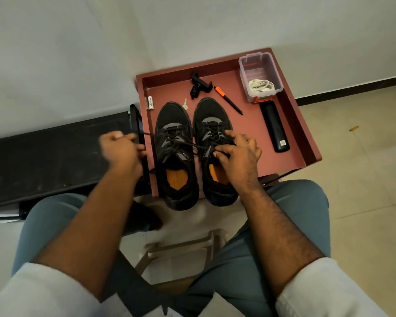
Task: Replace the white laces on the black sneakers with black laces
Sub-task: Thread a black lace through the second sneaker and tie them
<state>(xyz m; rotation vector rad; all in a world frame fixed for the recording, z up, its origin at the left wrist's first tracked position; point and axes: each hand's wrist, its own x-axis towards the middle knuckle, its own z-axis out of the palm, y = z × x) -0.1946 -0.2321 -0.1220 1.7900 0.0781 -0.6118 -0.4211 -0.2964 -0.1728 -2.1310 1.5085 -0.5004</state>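
Black lace runs sideways, left to right, from the right shoe across the left shoe at the tray's near edge. Left hand pinches its free end; right hand is closer, fingers curled at the eyelets.

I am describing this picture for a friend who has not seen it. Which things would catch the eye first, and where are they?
First, the two black sneakers side by side at the near edge of the red tray, their orange insoles showing. The left hand pulls a black lace out to the left, while the right hand grips the right sneaker. At the tray's far right corner, a clear box holds the white laces.
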